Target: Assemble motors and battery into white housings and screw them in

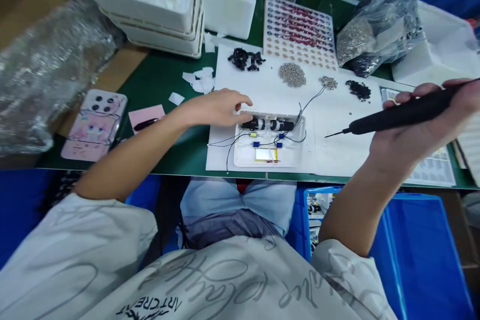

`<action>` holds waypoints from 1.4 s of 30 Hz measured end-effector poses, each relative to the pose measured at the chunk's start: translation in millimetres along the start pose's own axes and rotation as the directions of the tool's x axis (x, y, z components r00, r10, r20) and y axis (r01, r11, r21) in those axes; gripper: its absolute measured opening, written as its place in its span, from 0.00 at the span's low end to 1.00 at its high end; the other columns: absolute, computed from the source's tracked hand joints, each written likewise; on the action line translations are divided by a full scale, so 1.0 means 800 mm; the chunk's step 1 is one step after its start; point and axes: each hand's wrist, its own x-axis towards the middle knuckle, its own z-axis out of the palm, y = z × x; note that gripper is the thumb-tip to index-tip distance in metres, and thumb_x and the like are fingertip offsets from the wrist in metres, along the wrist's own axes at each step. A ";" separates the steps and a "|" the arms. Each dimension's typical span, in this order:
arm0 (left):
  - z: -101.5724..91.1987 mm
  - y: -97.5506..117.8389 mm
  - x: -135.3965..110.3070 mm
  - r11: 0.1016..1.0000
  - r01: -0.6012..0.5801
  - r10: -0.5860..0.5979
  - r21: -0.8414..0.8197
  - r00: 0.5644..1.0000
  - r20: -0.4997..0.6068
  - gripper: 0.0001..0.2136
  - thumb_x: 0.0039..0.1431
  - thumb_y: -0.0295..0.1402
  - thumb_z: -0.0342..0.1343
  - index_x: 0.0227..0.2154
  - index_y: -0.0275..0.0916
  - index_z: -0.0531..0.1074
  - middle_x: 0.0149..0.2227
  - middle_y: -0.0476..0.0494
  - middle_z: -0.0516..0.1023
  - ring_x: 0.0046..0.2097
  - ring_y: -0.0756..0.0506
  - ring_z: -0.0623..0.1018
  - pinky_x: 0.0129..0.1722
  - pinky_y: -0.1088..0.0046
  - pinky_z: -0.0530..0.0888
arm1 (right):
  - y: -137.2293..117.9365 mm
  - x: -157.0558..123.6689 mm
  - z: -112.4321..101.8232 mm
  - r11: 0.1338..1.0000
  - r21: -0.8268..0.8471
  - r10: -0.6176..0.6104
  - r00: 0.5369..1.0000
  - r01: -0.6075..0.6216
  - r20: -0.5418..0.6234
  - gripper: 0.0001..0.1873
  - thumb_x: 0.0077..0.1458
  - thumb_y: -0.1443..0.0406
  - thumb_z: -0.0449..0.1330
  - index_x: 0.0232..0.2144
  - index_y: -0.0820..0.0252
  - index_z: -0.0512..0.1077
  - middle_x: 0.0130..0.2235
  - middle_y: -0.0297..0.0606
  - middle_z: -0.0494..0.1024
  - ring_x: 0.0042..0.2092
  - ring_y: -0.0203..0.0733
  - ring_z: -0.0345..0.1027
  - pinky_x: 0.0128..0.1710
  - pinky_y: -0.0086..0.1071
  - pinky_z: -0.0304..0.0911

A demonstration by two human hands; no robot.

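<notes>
**A:** Right hand (416, 132) out at three o'clock, and the grip is wrapped full round a black electric screwdriver (397, 116)!

**B:** And from that grip, which way to the white plastic tray (294, 158)?

**A:** Nine o'clock! The thin bit points that way, its tip near the tray's three o'clock edge, apart from it. Screwdriver's long axis runs roughly nine to two; the tray's, nine to three.

**B:** Nearer hand?

**A:** The left hand (221, 108), easily! It's at the tray's ten o'clock corner, fingers curled, a narrow gap between thumb and forefinger.

**B:** Pinching anything?

**A:** Can't tell from here. The thumb tip sits right by the first of two black-and-white cylinders (282, 125) lying end to end along the tray's twelve o'clock side.

**B:** Below those, small blue components (256, 144), and a flat yellow-edged pack (267, 154) towards six. Thin black wires (298, 120) spill over the rim at two and at eight!

**A:** Outward now: white paper (326, 157) under the tray, on a green worktop (170, 155). Black plastic parts (246, 59) at eleven from the tray, a heap of silvery bits (292, 75) between twelve and one, a smaller silvery pile (329, 82) nearer two.

**B:** And a pink phone (93, 127), well apart at nine!
</notes>
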 end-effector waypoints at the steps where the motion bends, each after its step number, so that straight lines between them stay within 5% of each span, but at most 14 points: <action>1: 0.004 0.004 -0.013 0.999 0.042 -0.042 -0.014 0.999 -0.035 0.30 0.64 0.53 0.55 0.63 0.42 0.75 0.46 0.41 0.83 0.44 0.40 0.81 0.46 0.66 0.74 | 0.004 0.004 0.003 0.998 0.062 -0.017 1.000 0.018 -0.012 0.15 0.72 0.53 0.47 0.37 0.56 0.59 0.29 0.28 0.63 0.25 0.27 0.59 0.23 0.25 0.61; 3: 0.020 0.012 -0.036 0.991 0.096 -0.103 -0.090 0.991 -0.085 0.31 0.65 0.52 0.54 0.65 0.41 0.73 0.41 0.42 0.83 0.40 0.41 0.81 0.42 0.67 0.72 | 0.019 0.016 0.011 0.988 0.154 -0.018 0.999 0.022 -0.029 0.17 0.75 0.55 0.41 0.36 0.57 0.58 0.25 0.26 0.61 0.21 0.28 0.56 0.19 0.25 0.54; 6: 0.052 0.023 -0.052 0.979 0.138 -0.167 -0.147 0.963 -0.210 0.30 0.66 0.47 0.54 0.66 0.39 0.69 0.34 0.45 0.80 0.36 0.42 0.79 0.38 0.68 0.69 | 0.051 0.040 0.033 0.970 0.240 -0.022 0.999 0.028 -0.029 0.26 0.73 0.42 0.42 0.38 0.56 0.58 0.23 0.23 0.58 0.18 0.27 0.51 0.16 0.25 0.45; 9: 0.074 0.027 -0.051 0.963 0.169 -0.230 -0.211 0.922 -0.310 0.25 0.68 0.40 0.49 0.64 0.40 0.71 0.31 0.47 0.78 0.34 0.43 0.77 0.37 0.69 0.69 | 0.088 0.059 0.062 0.958 0.275 -0.082 0.997 0.081 -0.007 0.40 0.51 0.25 0.57 0.37 0.52 0.56 0.22 0.20 0.57 0.19 0.27 0.48 0.16 0.28 0.45; 12: 0.079 0.027 -0.047 0.958 0.126 -0.214 -0.258 0.912 -0.349 0.19 0.69 0.39 0.47 0.56 0.40 0.75 0.34 0.45 0.79 0.36 0.44 0.77 0.37 0.70 0.70 | 0.116 0.061 0.080 0.966 0.249 -0.094 0.993 0.074 0.067 0.44 0.38 0.25 0.65 0.36 0.48 0.56 0.22 0.22 0.61 0.20 0.28 0.49 0.18 0.34 0.48; 22: 0.038 0.012 -0.054 0.959 0.181 -0.231 -0.220 0.946 -0.228 0.20 0.68 0.47 0.51 0.50 0.39 0.79 0.26 0.49 0.76 0.29 0.47 0.73 0.31 0.72 0.67 | 0.136 0.026 0.065 0.953 0.288 -0.128 0.985 0.090 0.116 0.33 0.54 0.34 0.63 0.39 0.52 0.60 0.24 0.25 0.62 0.20 0.31 0.56 0.20 0.32 0.54; 25: 0.010 0.004 -0.032 0.970 0.203 -0.233 -0.132 0.929 -0.288 0.24 0.68 0.53 0.51 0.46 0.38 0.81 0.32 0.43 0.82 0.33 0.44 0.77 0.34 0.70 0.71 | 0.137 0.027 0.062 0.946 0.315 -0.108 0.989 0.073 0.097 0.32 0.57 0.36 0.62 0.39 0.53 0.60 0.24 0.24 0.62 0.20 0.31 0.58 0.20 0.30 0.54; 29: -0.025 -0.008 0.048 0.980 0.197 -0.168 0.026 0.891 -0.422 0.19 0.71 0.43 0.48 0.48 0.37 0.81 0.39 0.39 0.82 0.40 0.42 0.77 0.43 0.66 0.71 | 0.137 0.028 0.060 0.943 0.325 -0.109 0.987 0.064 0.121 0.33 0.56 0.35 0.62 0.39 0.54 0.60 0.24 0.24 0.63 0.20 0.31 0.59 0.20 0.29 0.55; 34: -0.029 -0.026 0.137 0.966 0.181 -0.094 0.183 0.912 -0.400 0.14 0.65 0.37 0.58 0.47 0.34 0.80 0.50 0.32 0.78 0.55 0.35 0.74 0.50 0.63 0.71 | 0.135 0.027 0.058 0.946 0.315 -0.117 0.986 0.073 0.123 0.33 0.55 0.35 0.62 0.39 0.54 0.61 0.24 0.25 0.64 0.20 0.31 0.60 0.19 0.29 0.55; 38: -0.023 -0.030 0.150 0.958 0.178 -0.077 0.224 0.914 -0.398 0.09 0.65 0.35 0.60 0.41 0.35 0.80 0.49 0.32 0.76 0.56 0.35 0.73 0.52 0.61 0.71 | 0.138 0.028 0.058 0.946 0.316 -0.108 0.989 0.072 0.097 0.33 0.53 0.35 0.63 0.38 0.54 0.61 0.23 0.24 0.64 0.19 0.31 0.58 0.18 0.29 0.54; 42: -0.025 -0.013 0.130 0.961 0.158 -0.052 0.227 0.910 -0.412 0.08 0.67 0.34 0.57 0.38 0.36 0.79 0.45 0.35 0.78 0.51 0.38 0.76 0.49 0.63 0.71 | 0.138 0.029 0.057 0.952 0.300 -0.094 0.989 0.057 0.110 0.34 0.53 0.34 0.62 0.39 0.53 0.60 0.24 0.25 0.64 0.20 0.32 0.58 0.19 0.30 0.55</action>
